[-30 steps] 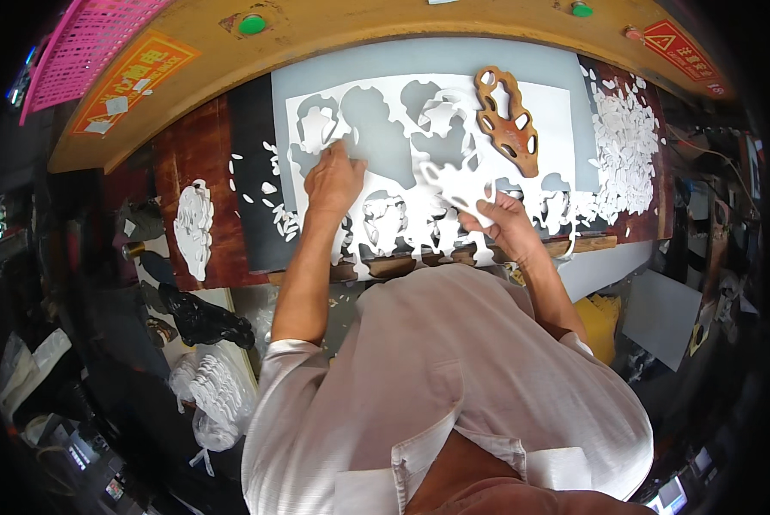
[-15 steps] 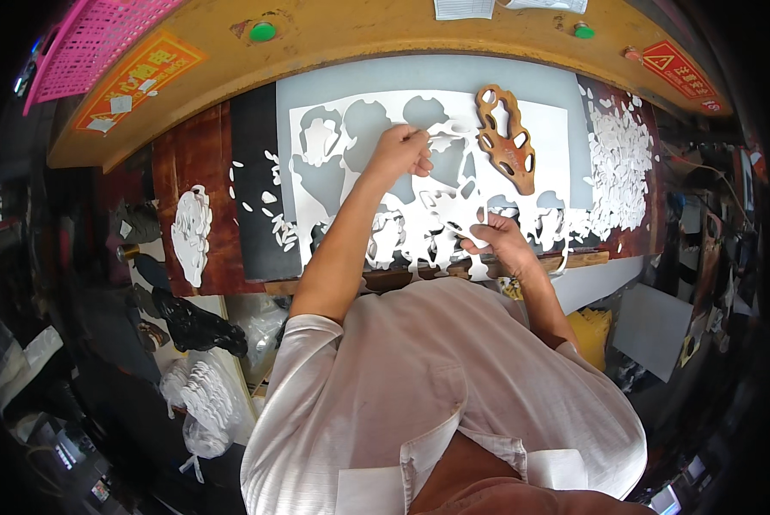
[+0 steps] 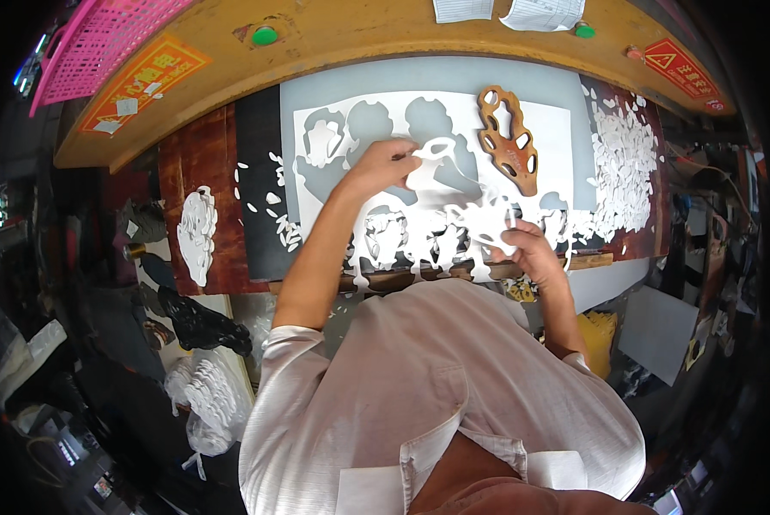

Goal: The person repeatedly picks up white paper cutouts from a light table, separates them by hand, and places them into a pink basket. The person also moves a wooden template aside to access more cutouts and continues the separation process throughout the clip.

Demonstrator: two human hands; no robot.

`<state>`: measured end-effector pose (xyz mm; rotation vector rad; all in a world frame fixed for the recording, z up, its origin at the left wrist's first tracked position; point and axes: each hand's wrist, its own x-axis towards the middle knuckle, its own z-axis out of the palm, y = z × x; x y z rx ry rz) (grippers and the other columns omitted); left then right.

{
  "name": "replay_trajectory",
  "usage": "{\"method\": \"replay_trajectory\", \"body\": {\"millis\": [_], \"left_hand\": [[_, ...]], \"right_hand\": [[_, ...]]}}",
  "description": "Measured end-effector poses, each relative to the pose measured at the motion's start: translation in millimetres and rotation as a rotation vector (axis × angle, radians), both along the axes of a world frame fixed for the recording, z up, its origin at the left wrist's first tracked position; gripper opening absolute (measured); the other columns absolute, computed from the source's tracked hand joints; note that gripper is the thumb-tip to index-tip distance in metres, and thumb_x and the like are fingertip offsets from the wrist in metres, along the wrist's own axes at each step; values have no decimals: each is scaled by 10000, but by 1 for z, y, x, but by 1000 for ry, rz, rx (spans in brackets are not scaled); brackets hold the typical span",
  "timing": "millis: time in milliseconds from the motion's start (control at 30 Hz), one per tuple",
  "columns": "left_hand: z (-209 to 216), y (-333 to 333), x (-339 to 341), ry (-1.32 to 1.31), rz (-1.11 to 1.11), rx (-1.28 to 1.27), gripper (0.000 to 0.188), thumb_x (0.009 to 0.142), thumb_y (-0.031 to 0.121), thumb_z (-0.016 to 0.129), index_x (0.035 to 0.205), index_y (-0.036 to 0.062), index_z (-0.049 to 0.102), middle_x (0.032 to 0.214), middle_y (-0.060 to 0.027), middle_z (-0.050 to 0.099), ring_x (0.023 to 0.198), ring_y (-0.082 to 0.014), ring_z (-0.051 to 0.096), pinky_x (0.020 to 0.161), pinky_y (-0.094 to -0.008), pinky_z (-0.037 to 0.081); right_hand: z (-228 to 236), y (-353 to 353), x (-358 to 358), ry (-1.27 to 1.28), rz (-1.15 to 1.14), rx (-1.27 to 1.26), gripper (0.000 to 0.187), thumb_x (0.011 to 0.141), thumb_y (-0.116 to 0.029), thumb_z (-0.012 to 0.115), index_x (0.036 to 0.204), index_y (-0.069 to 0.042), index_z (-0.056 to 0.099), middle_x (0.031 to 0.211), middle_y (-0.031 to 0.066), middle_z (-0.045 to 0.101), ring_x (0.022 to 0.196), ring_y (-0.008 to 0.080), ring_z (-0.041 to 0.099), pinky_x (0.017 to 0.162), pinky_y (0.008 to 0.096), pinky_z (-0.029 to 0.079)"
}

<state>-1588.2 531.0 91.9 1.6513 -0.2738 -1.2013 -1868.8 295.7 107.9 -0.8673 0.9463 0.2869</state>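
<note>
My left hand (image 3: 383, 166) is over the middle of a white sheet (image 3: 316, 199) with shaped holes cut through it. Pinched in its fingers is a white cut-out piece (image 3: 436, 148) with an opening at its far end, a little blurred. Closer to my body on the right, my right hand (image 3: 529, 247) grips another white cut-out piece (image 3: 491, 221), whose openwork part is smeared by motion. On the sheet's far right part lies a brown cutting die (image 3: 509, 142) of looped outline, apart from both hands. A loose white cut-out (image 3: 323, 140) rests in the sheet's far left hole.
Beneath the sheet is a grey cutting board (image 3: 385, 75). Small white scraps (image 3: 621, 163) are heaped at the right. A stack of white cut-outs (image 3: 197, 236) sits on the left end. Along the far side runs a yellow machine beam (image 3: 359, 34) with green buttons.
My left hand has lifted a white cut-out piece off the sheet and moved slightly left and nearer. My right hand has shifted a little right, its piece now turned to show openwork.
</note>
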Motion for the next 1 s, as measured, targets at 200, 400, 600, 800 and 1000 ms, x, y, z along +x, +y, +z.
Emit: {"method": "replay_trajectory", "body": {"millis": [200, 400, 600, 800, 1000], "left_hand": [[-3, 39, 6, -102, -151, 24, 434, 990, 111, 652, 1417, 38, 678, 1108, -89, 733, 870, -169, 674, 811, -334, 571], [-11, 50, 23, -796, 129, 417, 339, 940, 114, 646, 1257, 116, 767, 1212, -150, 749, 1043, -355, 722, 954, -439, 567], [-1, 33, -6, -1099, 120, 172, 238, 992, 232, 670, 1123, 69, 784, 1017, -156, 765, 873, -332, 718, 842, -437, 570], [57, 38, -87, 256, 32, -117, 724, 1067, 609, 576, 1364, -47, 637, 1170, -184, 746, 1110, -276, 752, 959, -384, 616], [88, 87, -102, 413, 688, -822, 577, 1168, 429, 401, 1597, 42, 407, 1542, -188, 553, 1385, -354, 588, 1171, -521, 482]], "right_hand": [[8, -51, -22, -26, -94, 16, 291, 839, -8, 699, 1124, 46, 722, 873, 98, 717, 684, 217, 684, 589, 379, 574], [47, -65, -26, -107, 89, -121, 270, 810, -31, 655, 1048, 39, 763, 840, 77, 750, 649, 172, 694, 592, 318, 588], [80, -70, -11, -231, 209, -250, 221, 895, -39, 673, 1092, 29, 746, 850, 51, 747, 699, 134, 679, 666, 283, 546], [83, 1, 43, -465, 351, -251, 202, 959, 36, 699, 1160, 18, 705, 984, 39, 757, 848, 108, 690, 780, 284, 568], [55, 124, 91, -483, 540, -63, 152, 970, 8, 741, 1114, -8, 693, 984, 15, 763, 874, 83, 689, 778, 270, 550]]}}
